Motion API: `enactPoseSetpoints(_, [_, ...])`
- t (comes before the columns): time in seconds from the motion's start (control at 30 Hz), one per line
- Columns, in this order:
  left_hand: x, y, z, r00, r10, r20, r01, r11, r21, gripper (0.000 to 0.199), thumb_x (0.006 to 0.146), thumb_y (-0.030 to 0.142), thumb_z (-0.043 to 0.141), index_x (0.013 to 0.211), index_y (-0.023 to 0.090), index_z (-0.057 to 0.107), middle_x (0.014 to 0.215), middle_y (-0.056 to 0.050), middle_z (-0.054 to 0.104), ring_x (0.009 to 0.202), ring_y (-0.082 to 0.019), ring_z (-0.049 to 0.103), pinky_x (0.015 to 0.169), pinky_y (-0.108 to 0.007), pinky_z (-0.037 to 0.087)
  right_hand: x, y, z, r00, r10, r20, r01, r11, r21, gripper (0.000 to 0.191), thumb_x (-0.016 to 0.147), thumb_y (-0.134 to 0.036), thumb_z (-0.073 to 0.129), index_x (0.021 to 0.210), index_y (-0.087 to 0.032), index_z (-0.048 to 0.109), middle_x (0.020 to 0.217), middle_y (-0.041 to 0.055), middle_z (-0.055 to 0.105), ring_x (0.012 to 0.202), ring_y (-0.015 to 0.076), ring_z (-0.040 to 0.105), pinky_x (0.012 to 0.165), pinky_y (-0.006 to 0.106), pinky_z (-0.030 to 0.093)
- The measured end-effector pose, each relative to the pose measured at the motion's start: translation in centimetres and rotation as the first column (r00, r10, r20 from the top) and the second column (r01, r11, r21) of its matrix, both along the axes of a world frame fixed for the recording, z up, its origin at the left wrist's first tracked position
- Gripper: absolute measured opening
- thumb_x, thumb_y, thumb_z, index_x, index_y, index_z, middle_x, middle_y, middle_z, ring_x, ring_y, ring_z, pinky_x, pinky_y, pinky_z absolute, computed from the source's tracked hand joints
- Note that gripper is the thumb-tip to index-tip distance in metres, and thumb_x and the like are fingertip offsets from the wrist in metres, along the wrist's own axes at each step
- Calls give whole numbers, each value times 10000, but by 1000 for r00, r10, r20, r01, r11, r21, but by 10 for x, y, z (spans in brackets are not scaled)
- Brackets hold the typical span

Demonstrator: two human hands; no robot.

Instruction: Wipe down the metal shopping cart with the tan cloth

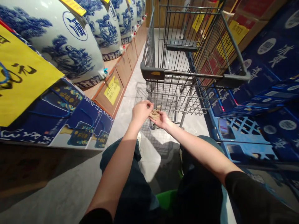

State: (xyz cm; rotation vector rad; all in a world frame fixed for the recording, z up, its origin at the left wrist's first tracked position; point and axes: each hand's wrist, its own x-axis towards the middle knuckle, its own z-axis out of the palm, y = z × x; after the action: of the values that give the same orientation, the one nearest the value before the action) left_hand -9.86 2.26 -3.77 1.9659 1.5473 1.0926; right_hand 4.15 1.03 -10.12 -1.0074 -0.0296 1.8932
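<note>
Both my hands meet in front of my knees, just short of the shopping cart point(191, 74). In my right hand point(163, 120) rests a small, tan, roundish thing point(154, 114) with a layered or coiled look; its exact kind cannot be made out. The fingers curl around its lower side, palm turned up. My left hand point(140, 110) comes in from the left, thumb and fingertips pinched together at the edge of the tan thing. Whether the pinch has hold of part of it is too small to see.
Large blue-and-white jars point(70, 46) line a wooden ledge point(112, 93) at left, near blue gift bags point(77, 124) and a yellow sign point(23, 74). Blue boxes point(273, 65) and a blue plastic pallet point(245, 127) stand at right. A green seat point(167, 199) shows beneath me.
</note>
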Motion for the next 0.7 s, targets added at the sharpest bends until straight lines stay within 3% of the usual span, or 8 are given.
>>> enactPoseSetpoints(0.1, [8, -9, -1, 998, 38, 57, -39, 999, 19, 220, 820, 322, 824, 794, 253, 617, 782, -31, 635, 817, -258, 601, 891, -313, 495, -1, -6, -6, 998, -36, -43, 36, 999, 19, 277, 967, -134, 460, 1155, -196, 653, 926, 58, 821, 941, 203, 805, 963, 398, 677])
enactPoseSetpoints(0.2, [11, -15, -3, 999, 33, 39, -34, 998, 47, 169, 859, 254, 792, 882, 251, 624, 869, -46, 649, 944, -287, 617, 964, -339, 487, -1, -8, -11, 994, -79, -69, 81, 996, 23, 299, 942, -103, 487, 1167, -216, 648, 948, 36, 830, 1023, 200, 806, 1018, 407, 665])
enactPoseSetpoints(0.27, [10, -18, -4, 999, 36, -26, -34, 997, 66, 92, 914, 225, 733, 973, 248, 666, 997, -76, 672, 1065, -313, 616, 1021, -370, 473, -1, -7, -13, 991, -103, -86, 105, 994, 17, 290, 954, -94, 487, 1164, -217, 644, 945, 34, 832, 1082, 188, 800, 1055, 388, 650])
enactPoseSetpoints(0.4, [4, -19, -8, 989, 63, -133, -50, 994, 98, 246, 950, 242, 710, 1195, 252, 729, 1185, -112, 658, 1196, -348, 591, 1080, -412, 450, 7, -10, -12, 984, -135, -117, 137, 991, 11, 229, 977, -83, 488, 1094, -213, 635, 930, 34, 825, 1083, 150, 797, 1041, 296, 642])
enactPoseSetpoints(0.5, [2, -16, -11, 985, 42, -165, -26, 994, 103, 237, 950, 286, 729, 1183, 255, 759, 1185, -116, 668, 1211, -350, 588, 1101, -422, 443, 25, -19, -11, 980, -148, -134, 155, 987, 36, 218, 944, -59, 512, 1035, -220, 626, 985, 42, 821, 1040, 149, 802, 966, 273, 669])
enactPoseSetpoints(0.7, [4, -11, -12, 957, 19, -289, 20, 991, 131, 245, 994, 323, 659, 1207, 253, 758, 1362, -151, 671, 1336, -378, 551, 1161, -503, 412, 80, -34, -16, 961, -269, -65, 273, 960, 64, 280, 906, -44, 505, 1075, -236, 618, 1055, 53, 824, 1185, 178, 776, 960, 301, 688])
